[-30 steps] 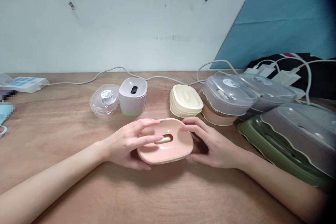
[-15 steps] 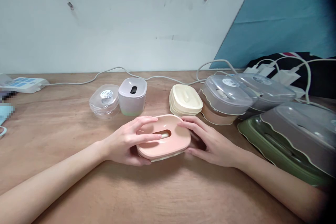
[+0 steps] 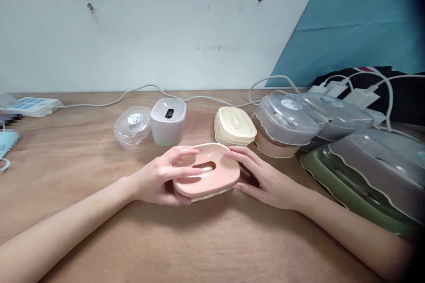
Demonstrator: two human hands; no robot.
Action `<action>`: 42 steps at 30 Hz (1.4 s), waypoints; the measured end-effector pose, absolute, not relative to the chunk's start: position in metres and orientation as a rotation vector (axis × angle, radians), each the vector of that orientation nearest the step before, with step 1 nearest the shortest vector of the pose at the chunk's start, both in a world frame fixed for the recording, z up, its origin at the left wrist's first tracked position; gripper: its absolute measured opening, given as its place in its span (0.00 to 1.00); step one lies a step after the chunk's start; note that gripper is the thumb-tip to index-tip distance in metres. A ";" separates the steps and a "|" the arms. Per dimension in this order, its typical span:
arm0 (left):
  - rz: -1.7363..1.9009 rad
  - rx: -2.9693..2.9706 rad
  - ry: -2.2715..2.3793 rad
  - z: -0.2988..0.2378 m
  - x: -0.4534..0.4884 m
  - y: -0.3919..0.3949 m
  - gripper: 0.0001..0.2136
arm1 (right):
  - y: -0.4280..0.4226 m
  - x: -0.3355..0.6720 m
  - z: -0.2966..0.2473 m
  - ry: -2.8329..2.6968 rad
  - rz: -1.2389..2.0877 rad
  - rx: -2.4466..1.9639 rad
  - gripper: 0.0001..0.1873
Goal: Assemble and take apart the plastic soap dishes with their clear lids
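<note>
Between my hands is a pink plastic lid [image 3: 222, 169] with rounded corners and an oval slot. A cream-coloured part shows through the slot and along the front underside. My left hand [image 3: 162, 177] grips the lid's left side, two fingers lying across the top and the thumb at the lower front edge. On the other side, my right hand [image 3: 265, 177] holds the right edge, fingertips on the top corner and thumb low at the side. Just behind the lid sits a stack of cream lids [image 3: 236, 124]. What lies beneath the pink lid is mostly hidden.
Behind on the left stand a stack of clear lids [image 3: 131, 130] and a pale lilac container [image 3: 168, 126] with a slotted top. Grey-lidded containers [image 3: 287, 119] and a green one [image 3: 352, 181] crowd the right. A white cable [image 3: 133, 93] runs along the wall.
Both hands still hold the pink lid. It has shifted very slightly up and left in view, with the hands moving along with it.
</note>
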State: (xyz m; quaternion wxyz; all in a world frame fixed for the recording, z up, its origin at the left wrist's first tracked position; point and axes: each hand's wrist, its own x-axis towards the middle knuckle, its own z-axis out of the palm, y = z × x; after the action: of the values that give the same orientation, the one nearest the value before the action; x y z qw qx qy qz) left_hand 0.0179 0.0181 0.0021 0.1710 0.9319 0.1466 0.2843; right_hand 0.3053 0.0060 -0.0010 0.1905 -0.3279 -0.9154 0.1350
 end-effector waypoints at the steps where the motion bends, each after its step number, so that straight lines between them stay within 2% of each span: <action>1: 0.809 2.637 0.415 0.002 0.018 0.018 0.25 | 0.006 0.305 -0.001 -2.570 0.389 -0.927 0.31; 12: 0.861 2.605 0.398 -0.002 0.018 0.020 0.19 | 0.008 0.305 -0.002 -2.543 0.427 -0.962 0.29; 18: 0.726 2.782 0.396 0.000 0.019 0.019 0.18 | 0.007 0.306 0.000 -2.569 0.418 -0.954 0.28; 20: 0.689 2.776 0.439 0.001 0.020 0.017 0.20 | 0.006 0.306 0.001 -2.574 0.417 -0.961 0.28; 25: 0.638 2.881 0.608 0.005 0.020 0.011 0.34 | 0.004 0.303 0.001 -2.589 0.429 -0.989 0.29; 28: 1.031 3.007 0.667 0.018 0.014 0.012 0.28 | 0.004 0.302 0.001 -2.574 0.426 -0.994 0.28; 31: 1.284 2.982 1.097 0.036 0.000 0.021 0.16 | 0.004 0.302 0.000 -2.571 0.410 -0.986 0.26; 34: 1.152 2.753 1.838 0.048 -0.018 0.038 0.11 | 0.005 0.302 0.000 -2.570 0.406 -0.998 0.25; 36: 0.899 2.454 2.210 0.049 -0.027 0.048 0.19 | 0.005 0.302 0.000 -2.568 0.410 -1.005 0.26; 39: 0.438 2.156 2.354 0.045 -0.033 0.055 0.33 | 0.006 0.302 -0.001 -2.569 0.399 -1.003 0.26; 42: 0.296 2.088 2.376 0.042 -0.032 0.054 0.35 | 0.006 0.303 -0.001 -2.554 0.388 -0.990 0.26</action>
State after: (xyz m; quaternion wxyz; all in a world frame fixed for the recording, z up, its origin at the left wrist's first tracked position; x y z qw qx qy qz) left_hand -0.0321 0.0544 0.0422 -0.0176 0.6572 0.7478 0.0932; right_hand 0.3032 0.0063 -0.0010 0.1864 -0.3514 -0.9071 0.1378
